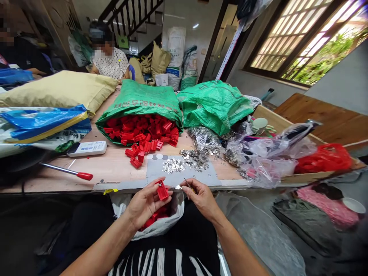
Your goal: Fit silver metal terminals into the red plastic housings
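In my left hand (145, 205) is a red plastic part (162, 191), held between thumb and fingers above a white bag (176, 218) on my lap. More red parts lie inside that bag. My right hand (201, 197) pinches a small shiny metal piece (178, 187), along with a thin pointed tool (188, 184) whose kind I cannot make out. The two hands are close together but apart, just off the table's front edge. Beyond them, small metal pieces (174, 165) lie heaped on a grey mat (161, 177).
An open green sack (146, 96) spills red parts onto the table (115, 168). Right of it are another green sack (212, 105), plastic bags (264, 153) and a wooden tray (301, 178). A red-tipped lever (84, 176) juts in at left. A person (110, 63) sits across.
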Tool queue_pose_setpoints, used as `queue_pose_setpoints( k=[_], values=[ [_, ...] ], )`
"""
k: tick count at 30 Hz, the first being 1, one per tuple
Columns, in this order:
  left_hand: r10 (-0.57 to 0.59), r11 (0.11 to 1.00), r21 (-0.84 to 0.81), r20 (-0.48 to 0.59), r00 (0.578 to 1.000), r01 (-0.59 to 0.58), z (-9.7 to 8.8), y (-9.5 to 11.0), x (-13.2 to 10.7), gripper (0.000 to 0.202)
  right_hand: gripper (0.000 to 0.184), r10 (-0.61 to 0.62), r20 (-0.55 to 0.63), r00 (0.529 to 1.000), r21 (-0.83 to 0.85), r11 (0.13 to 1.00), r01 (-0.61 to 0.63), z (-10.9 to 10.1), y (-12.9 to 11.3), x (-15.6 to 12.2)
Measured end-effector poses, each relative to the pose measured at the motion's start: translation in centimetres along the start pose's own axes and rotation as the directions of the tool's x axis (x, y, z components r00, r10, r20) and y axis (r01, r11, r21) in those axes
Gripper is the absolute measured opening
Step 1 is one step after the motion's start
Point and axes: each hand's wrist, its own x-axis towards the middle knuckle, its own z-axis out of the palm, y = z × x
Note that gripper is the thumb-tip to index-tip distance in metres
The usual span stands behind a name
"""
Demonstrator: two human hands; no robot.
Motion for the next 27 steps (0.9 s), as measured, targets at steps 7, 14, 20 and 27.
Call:
queue_pose_setpoints(
  k=[7, 14, 20, 27],
  values=[
    [0.219, 0.945, 0.235, 0.068, 0.973, -0.229, -0.1, -1.0, 0.0, 0.035, 0.015, -0.057, -0.062, 0.996, -0.108, 0.993, 0.050, 1.1, -1.9, -0.7],
    [0.544, 0.441, 0.729, 0.248, 0.802, -0.524, -1.7, -2.1, 0.2, 0.033, 0.008, -0.139, 0.005, 0.990, -0.285, 0.949, 0.135, 2.3, -3.0, -1.5],
    [0.586, 0.092, 0.826, 0.406, 0.701, -0.556, -1.7, -1.9, -0.3, 0.038, 0.013, -0.178, 0.047, 0.983, -0.366, 0.912, 0.183, 3.0, -2.8, -1.4],
    [0.644, 0.202, 0.810, 0.313, 0.698, -0.551, -1.1, -2.0, -0.7, 0.034, 0.011, -0.194, 0.078, 0.978, -0.332, 0.920, 0.209, 3.2, -3.0, -1.0]
  ],
)
